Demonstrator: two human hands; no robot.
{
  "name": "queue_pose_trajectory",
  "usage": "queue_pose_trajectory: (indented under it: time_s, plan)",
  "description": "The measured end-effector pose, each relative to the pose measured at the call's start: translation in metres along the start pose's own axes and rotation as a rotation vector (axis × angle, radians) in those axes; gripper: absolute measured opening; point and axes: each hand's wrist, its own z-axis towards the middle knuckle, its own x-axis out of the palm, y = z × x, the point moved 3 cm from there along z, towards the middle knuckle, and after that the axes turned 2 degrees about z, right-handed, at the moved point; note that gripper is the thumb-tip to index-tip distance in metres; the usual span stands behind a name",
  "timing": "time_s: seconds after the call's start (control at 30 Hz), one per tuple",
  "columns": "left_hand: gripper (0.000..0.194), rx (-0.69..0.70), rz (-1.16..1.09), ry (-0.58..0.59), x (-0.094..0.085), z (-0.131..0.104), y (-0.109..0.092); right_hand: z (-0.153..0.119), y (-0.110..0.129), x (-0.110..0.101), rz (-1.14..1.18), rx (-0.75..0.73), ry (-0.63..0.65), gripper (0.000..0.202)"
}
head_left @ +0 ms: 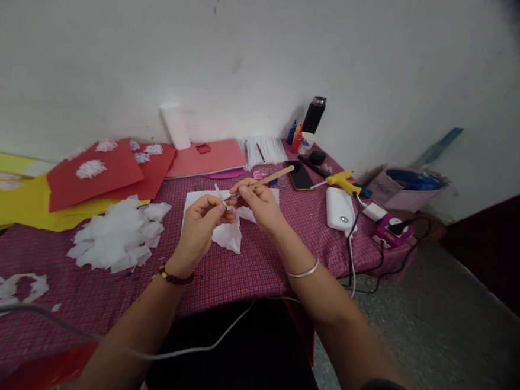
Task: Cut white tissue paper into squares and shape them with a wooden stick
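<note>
Near the table's middle, my left hand (201, 222) is closed, its fingertips pinching a thin piece of white tissue paper (228, 235) that hangs down between my hands. My right hand (259, 204) grips a flat wooden stick (274, 176) with a rounded end, which points up and to the right. Its lower end reaches the paper at my left fingertips; a dark tip shows there, too small to make out. Beneath my hands lies a white sheet (191, 201), partly covered by them. Left of my left hand is a pile of cut white tissue squares (117, 235).
Red cards (109, 181) with white paper puffs lie at the back left on yellow sheets (23, 208). To the right are a phone (300, 177), a yellow glue gun (343, 181), a white power bank (340, 209) and a purple power socket (391, 230). A white cable (205, 348) crosses in front.
</note>
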Motion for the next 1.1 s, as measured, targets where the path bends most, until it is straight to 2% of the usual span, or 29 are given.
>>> queue_pose_trajectory:
  time_s: [0.2, 0.67, 1.1]
  plan:
    - [0.014, -0.010, 0.027, -0.023, 0.0000, -0.0001, -0.0001, -0.0005, 0.0007, -0.0007, -0.056, 0.017, -0.016, 0.035]
    - [0.013, -0.005, 0.058, -0.022, -0.0010, -0.0007, -0.0003, 0.0001, 0.0012, -0.0004, -0.005, 0.009, -0.019, 0.037]
    - [0.013, -0.022, 0.032, -0.029, -0.0023, 0.0007, 0.0015, -0.0036, 0.0082, 0.0018, -0.132, -0.043, -0.021, 0.035]
